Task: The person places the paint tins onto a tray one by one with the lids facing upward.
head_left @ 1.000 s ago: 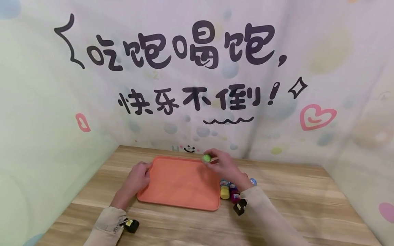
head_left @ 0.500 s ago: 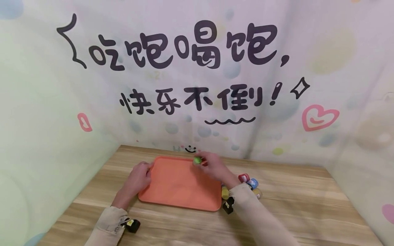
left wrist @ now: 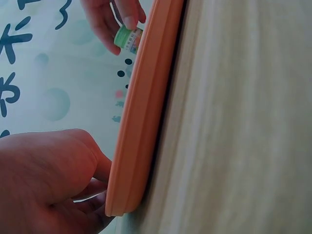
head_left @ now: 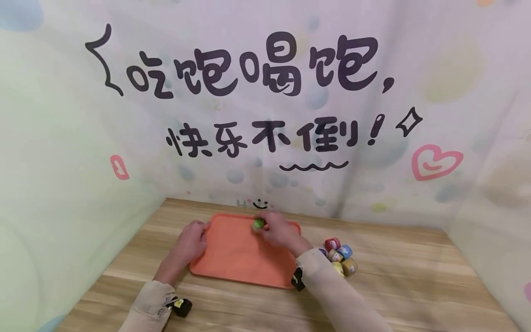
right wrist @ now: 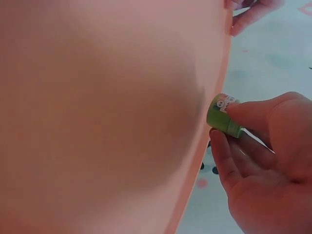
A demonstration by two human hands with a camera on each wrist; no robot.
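Observation:
An orange tray (head_left: 232, 258) lies on the wooden table. At its left edge, near the far corner, my left hand (head_left: 191, 242) grips the rim. In the left wrist view that hand's (left wrist: 53, 180) thumb and fingers meet the tray's end. Over the far part of the tray, my right hand (head_left: 279, 231) pinches a small green jar (head_left: 258, 224) with a printed label. The right wrist view has the jar (right wrist: 222, 117) tilted between the thumb and fingertips of the right hand (right wrist: 278, 146). Whether the jar touches the tray is unclear.
Right of the tray, beside my right forearm, several small jars sit clustered, among them a red jar (head_left: 332, 243), a blue jar (head_left: 345, 251) and a gold jar (head_left: 350, 266). My sleeve partly covers the group. A printed cloth wall (head_left: 257, 184) stands behind the table.
My right hand has carried the green jar leftward along the tray's far side. The jars on the right have come out from behind my forearm. My left hand stays on the tray.

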